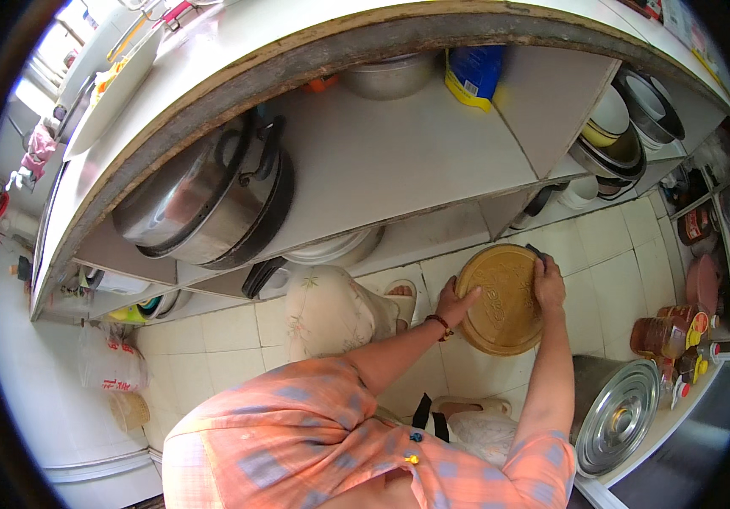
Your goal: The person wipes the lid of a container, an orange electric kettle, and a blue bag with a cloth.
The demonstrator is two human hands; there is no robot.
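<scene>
Above the tiled floor, a round tan board (498, 312), perhaps a chopping board, is held at its two sides. My left hand (457, 302) grips the left rim, thumb over the top face, with a beaded bracelet at the wrist. On the opposite rim is my right hand (549, 286). A small dark piece (535, 252) sticks out at the rim beside my right fingers; I cannot tell what it is. The board's face carries raised marks or writing. Its underside is hidden.
Shelves under the counter (339, 32) hold large steel pots (206, 197), a metal basin (390, 76), a blue-yellow pouch (476, 73) and stacked bowls (610, 130). A lidded steel pot (619, 417) stands close to my right arm, near oil bottles (661, 337). A plastic bag (114, 362) hangs left.
</scene>
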